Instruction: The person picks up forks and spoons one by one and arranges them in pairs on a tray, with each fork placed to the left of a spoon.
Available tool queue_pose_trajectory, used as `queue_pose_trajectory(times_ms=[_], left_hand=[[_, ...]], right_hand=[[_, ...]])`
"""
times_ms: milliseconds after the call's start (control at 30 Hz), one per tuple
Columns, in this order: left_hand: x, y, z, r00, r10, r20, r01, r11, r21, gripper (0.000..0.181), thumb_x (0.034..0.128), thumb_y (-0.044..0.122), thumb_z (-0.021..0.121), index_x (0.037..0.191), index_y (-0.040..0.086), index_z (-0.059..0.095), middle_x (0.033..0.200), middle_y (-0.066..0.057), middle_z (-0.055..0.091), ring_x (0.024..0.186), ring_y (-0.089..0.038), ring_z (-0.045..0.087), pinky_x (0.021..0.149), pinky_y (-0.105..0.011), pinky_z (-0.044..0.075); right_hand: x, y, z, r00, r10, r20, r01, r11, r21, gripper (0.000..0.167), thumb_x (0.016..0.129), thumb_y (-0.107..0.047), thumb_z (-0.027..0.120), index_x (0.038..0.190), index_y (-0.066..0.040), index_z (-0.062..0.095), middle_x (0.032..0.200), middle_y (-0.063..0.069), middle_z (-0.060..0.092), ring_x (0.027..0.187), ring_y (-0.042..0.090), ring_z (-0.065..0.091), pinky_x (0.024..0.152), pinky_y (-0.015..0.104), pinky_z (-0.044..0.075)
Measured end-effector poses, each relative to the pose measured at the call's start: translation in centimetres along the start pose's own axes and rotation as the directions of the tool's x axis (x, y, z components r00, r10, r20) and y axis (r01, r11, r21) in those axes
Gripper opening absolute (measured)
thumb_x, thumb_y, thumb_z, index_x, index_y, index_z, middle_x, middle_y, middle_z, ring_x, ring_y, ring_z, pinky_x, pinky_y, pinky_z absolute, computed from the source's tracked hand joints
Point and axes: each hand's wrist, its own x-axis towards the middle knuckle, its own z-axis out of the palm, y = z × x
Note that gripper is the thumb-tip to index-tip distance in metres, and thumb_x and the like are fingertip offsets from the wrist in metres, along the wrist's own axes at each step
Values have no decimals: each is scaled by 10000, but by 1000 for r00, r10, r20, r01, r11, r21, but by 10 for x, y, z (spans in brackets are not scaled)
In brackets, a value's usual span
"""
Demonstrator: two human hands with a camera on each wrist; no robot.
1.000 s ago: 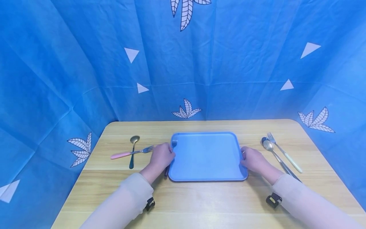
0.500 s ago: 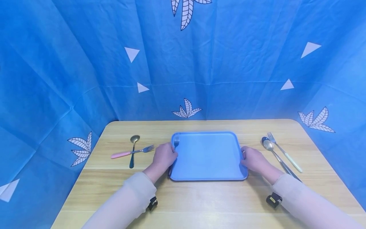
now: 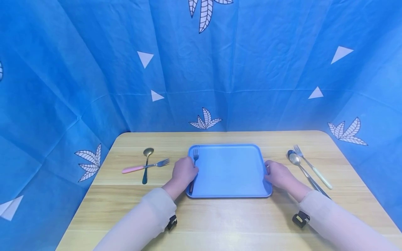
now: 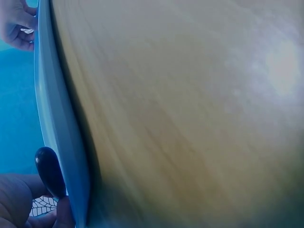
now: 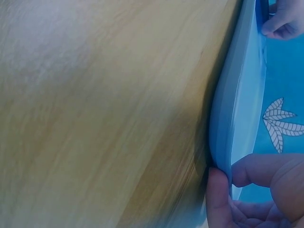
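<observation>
On the wooden table lies a blue rectangular tray (image 3: 232, 170). My left hand (image 3: 184, 170) is at its left side, pinching a fork (image 3: 196, 153) whose tines point away from me. The fork lies along the inside of the tray's left edge; fingers cover its middle. In the left wrist view the dark rounded end of the fork handle (image 4: 50, 171) pokes out beside the tray wall. On the opposite side my right hand (image 3: 277, 174) grips the tray's right rim. The right wrist view shows the thumb (image 5: 217, 194) outside the tray wall and a finger (image 5: 256, 168) over the inside.
Left of the tray, a pink-handled fork (image 3: 133, 169) crosses a spoon with a dark handle (image 3: 144, 177). To the right lie a silver spoon (image 3: 295, 159), overlapping another dark spoon bowl (image 3: 290, 152), and a pale-handled fork (image 3: 321, 177). A blue patterned cloth (image 3: 267, 69) hangs around the table.
My left hand has shifted slightly right, carrying the fork from the tray's left edge to inside it. The fork has turned straighter. My right hand and the tray have stayed nearly still.
</observation>
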Motion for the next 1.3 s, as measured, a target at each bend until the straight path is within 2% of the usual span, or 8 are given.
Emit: queue_pose_trajectory(times_ms=[300,533,867,1133,1300], left_hand=[[-2,7,3,1000,11,-14,-10,998,59,174,912,85,628,745,59,589,627,-53,530,539,-171,551,480,-283,470],[1,6,5,1000,18,-13,-17,997,79,240,920,98,638,694,86,561,605,-42,519,532,-166,548,482,-278,468],[0,9,4,1000,7,-2,-7,997,78,240,936,122,649,710,78,580,596,-40,514,523,-163,553,477,-275,473],[3,9,6,1000,22,12,-22,997,79,245,940,141,649,709,80,597,595,-41,535,522,-160,557,485,-277,472],[2,8,6,1000,9,20,-11,997,76,261,947,151,643,701,88,584,608,-42,542,531,-160,558,492,-277,474]], right_hand=[[1,0,0,1000,10,8,-10,1000,0,538,806,-14,675,1267,188,483,811,67,618,690,190,572,607,333,498],[2,0,0,1000,9,7,-10,1000,7,534,812,-7,675,1268,190,480,811,73,624,681,189,577,596,328,505],[2,1,1,1000,17,10,-17,1000,13,535,812,-8,672,1273,186,481,809,72,621,677,188,577,590,317,502],[1,0,-1,999,31,11,-32,999,15,549,808,1,673,1283,189,472,815,81,620,684,196,577,594,323,506],[1,0,-1,1000,17,13,-17,1000,14,543,812,2,675,1277,196,471,822,86,622,697,197,581,606,329,513]])
